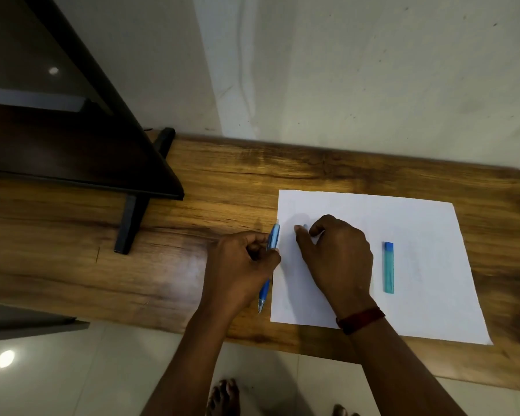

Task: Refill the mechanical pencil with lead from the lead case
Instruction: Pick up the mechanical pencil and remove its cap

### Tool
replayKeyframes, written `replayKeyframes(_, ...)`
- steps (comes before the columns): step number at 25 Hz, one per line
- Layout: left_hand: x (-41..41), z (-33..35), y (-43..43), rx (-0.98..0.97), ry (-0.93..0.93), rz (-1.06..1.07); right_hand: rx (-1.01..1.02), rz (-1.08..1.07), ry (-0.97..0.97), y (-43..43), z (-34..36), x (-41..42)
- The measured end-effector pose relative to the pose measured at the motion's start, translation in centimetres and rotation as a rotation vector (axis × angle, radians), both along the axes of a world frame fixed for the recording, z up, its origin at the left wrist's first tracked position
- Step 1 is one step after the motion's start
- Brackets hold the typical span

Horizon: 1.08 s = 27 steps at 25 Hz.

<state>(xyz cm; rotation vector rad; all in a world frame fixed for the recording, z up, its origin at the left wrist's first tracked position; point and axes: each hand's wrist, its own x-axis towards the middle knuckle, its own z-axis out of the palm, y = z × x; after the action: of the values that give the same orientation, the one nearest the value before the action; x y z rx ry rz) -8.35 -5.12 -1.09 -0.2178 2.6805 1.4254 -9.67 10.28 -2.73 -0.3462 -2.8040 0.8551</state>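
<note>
A blue mechanical pencil (pixel 273 239) lies along the left edge of a white sheet of paper (pixel 418 223), tip pointing toward me. My left hand (pixel 240 265) grips its barrel near the middle. My right hand (pixel 333 256) rests on the paper just right of the pencil's top end, thumb and forefinger pinched on a small blue piece (pixel 305 227), probably the pencil's cap. The translucent blue lead case (pixel 388 267) lies flat on the paper to the right of my right hand, untouched.
The wooden table (pixel 192 235) carries a dark monitor-like stand (pixel 132 217) at the back left. A pale wall runs behind the table. The table's front edge is close to me, with tiled floor and my feet below.
</note>
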Motion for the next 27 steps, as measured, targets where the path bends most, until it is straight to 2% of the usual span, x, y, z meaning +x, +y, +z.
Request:
replayKeyframes(3,0.0,0.3,0.2,0.014,0.006,-0.009,-0.100,-0.007,0.041,0.3,0.4,-0.2)
replayKeyframes(8,0.1,0.9,1.0,0.021,-0.005,-0.101,-0.659,0.033,-0.065,1.0,1.3,-0.1)
replayKeyframes(11,0.2,1.2,1.7,0.022,-0.009,-0.125,-0.772,0.073,-0.104,1.4,1.6,0.3)
replayKeyframes(20,0.1,1.5,3.7,0.004,-0.034,-0.198,-0.749,0.067,-0.167,3.9,2.2,0.6)
replayKeyframes(23,-0.2,1.5,3.9,-0.014,-0.048,-0.216,-0.807,-0.027,-0.122,4.9,2.2,0.6)
replayKeyframes(25,-0.3,1.4,3.8,-0.020,-0.049,-0.179,-0.692,0.007,-0.091,5.4,2.2,0.6)
replayKeyframes(27,-0.6,1.3,3.5,-0.019,-0.035,-0.065,-0.382,0.151,-0.065,5.2,1.8,0.8)
